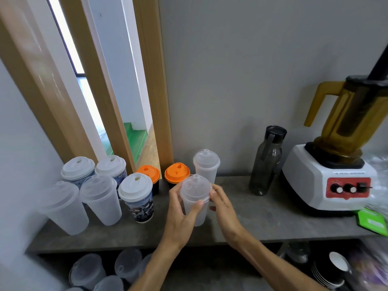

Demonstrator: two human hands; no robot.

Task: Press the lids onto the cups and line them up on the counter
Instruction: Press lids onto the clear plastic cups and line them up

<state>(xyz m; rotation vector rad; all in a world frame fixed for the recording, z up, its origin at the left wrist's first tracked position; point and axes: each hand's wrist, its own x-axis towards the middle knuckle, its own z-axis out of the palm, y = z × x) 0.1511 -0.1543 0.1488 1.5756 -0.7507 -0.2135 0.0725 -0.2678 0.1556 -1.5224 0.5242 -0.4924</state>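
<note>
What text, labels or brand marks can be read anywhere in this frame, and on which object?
None can be read for certain.
Blender base: a small printed line above the red control panel, too blurred.
Printed cup: artwork, no legible words.
Rear printed cup: faint lettering, too small.
Green packet: pale label, blurred.

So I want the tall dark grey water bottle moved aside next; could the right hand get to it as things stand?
Probably yes, once it lets go: the right hand grips the frosted clear lidded cup, and bare grey counter lies between it and the tall dark grey water bottle.
</note>
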